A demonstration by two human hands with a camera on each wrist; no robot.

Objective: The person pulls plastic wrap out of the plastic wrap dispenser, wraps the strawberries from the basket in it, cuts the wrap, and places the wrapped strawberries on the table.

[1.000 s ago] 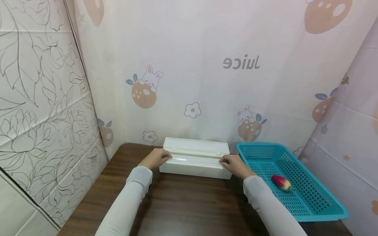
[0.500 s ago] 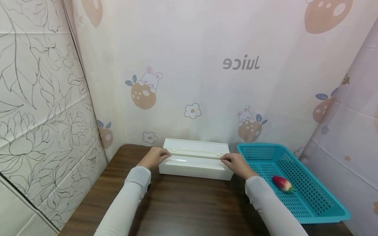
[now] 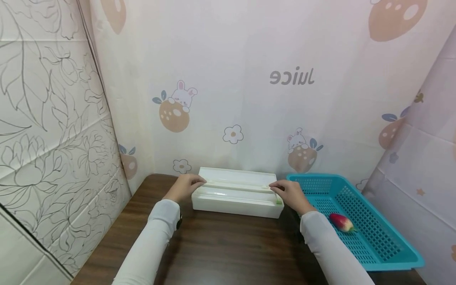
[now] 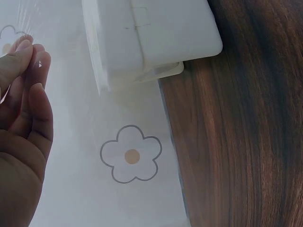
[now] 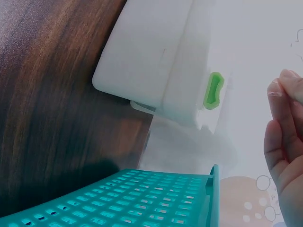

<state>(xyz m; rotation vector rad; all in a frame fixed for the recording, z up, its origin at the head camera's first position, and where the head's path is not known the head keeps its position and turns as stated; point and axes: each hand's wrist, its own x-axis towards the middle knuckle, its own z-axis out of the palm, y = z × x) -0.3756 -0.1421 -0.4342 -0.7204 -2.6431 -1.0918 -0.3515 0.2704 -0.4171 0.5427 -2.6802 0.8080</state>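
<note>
A white cling film dispenser (image 3: 236, 207) stands on the table against the wall, its lid (image 3: 236, 175) tipped back. Clear cling film (image 4: 27, 18) stretches from the fingertips of my left hand (image 3: 184, 187), which pinches it at the dispenser's left end. At the right end my right hand (image 3: 291, 194) pinches the film's other side between thumb and forefinger; a little of it glints on the fingertips in the right wrist view. Below that hand a green slider (image 5: 214, 91) shows on the dispenser's edge. The transparent film is hard to trace between the hands.
Right of the dispenser sits a teal perforated basket (image 3: 402, 259), with a red and cream fruit-like item (image 3: 342, 223) in it. A printed wall covering (image 3: 228, 99) rises directly behind. Dark wooden tabletop (image 3: 228, 245) lies in front.
My right hand has shifted slightly right and up, off the dispenser's right end, so the green slider now shows. The left hand has risen a little.
</note>
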